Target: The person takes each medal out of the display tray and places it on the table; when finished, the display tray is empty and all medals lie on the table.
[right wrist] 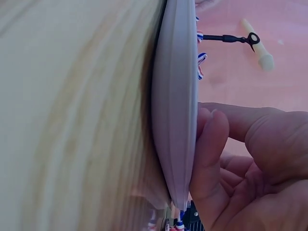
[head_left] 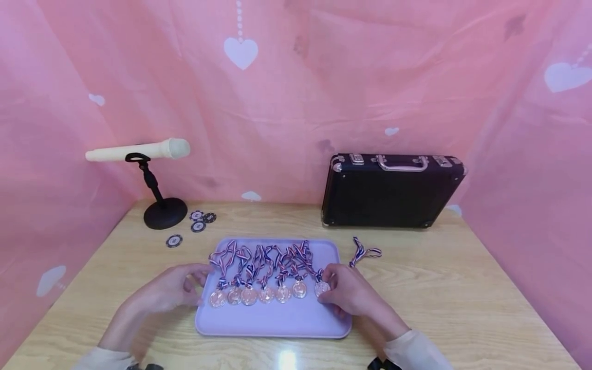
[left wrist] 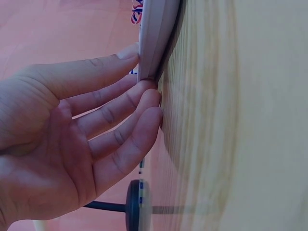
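Several medals (head_left: 248,295) with red, white and blue ribbons lie in a row on a lilac tray (head_left: 273,329). My right hand (head_left: 348,290) is over the tray's right side, thumb and index finger pinching the rightmost medal (head_left: 322,289); in the right wrist view that medal is hidden behind the tray rim. At the tray's left edge is my left hand (head_left: 173,288). Its thumb (left wrist: 127,52) touches the rim in the left wrist view, with the other fingers loosely bent beside the tray wall. A looped ribbon (head_left: 365,253) pokes out beyond the right hand, its lower end hidden.
A black briefcase (head_left: 393,195) stands at the back right against the pink curtain. At the back left, a white microphone (head_left: 139,150) sits on a black stand (head_left: 165,212). Several poker chips (head_left: 198,226) lie near the stand on the wooden table (head_left: 453,298).
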### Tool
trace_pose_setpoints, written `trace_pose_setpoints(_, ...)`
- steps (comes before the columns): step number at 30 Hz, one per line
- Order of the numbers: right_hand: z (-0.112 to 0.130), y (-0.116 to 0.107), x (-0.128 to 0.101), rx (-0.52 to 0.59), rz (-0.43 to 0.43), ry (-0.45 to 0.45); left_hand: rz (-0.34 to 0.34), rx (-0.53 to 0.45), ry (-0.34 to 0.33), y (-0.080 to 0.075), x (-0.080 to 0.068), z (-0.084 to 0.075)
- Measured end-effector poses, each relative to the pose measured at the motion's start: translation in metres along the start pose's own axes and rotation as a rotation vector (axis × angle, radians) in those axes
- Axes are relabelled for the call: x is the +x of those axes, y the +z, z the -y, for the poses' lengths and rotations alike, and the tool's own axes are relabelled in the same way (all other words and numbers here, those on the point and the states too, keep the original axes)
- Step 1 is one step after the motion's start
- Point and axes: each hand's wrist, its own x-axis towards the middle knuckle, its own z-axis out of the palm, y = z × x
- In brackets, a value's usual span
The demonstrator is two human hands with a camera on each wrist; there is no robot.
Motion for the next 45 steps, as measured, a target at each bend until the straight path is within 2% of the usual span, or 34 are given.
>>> trace_pose_setpoints(8,-0.014,-0.009,0.006,0.155,0.067,-0.071,-0.014,0.026,0.004,-0.002,0.003,-0.002)
trace_pose_setpoints(18,-0.016,-0.02,0.007,0.296,0.034,-0.038,-0.004,0.003,-0.003,0.002,0.0,0.002)
trace_pose_setpoints(28,-0.017,-0.032,0.011,0.483,0.044,0.0,0.009,-0.003,0.061,0.001,-0.001,0.004)
trace_pose_setpoints(36,-0.02,-0.042,0.01,0.638,-0.032,0.024,-0.008,0.012,0.004,0.002,-0.001,0.002)
trace_pose_setpoints(40,-0.026,-0.05,0.007,0.695,-0.099,0.025,-0.005,0.013,0.016,0.001,0.0,0.002)
trace_pose_setpoints(45,-0.039,-0.066,0.001,0.67,-0.21,0.042,0.003,0.016,0.05,0.0,-0.001,0.003)
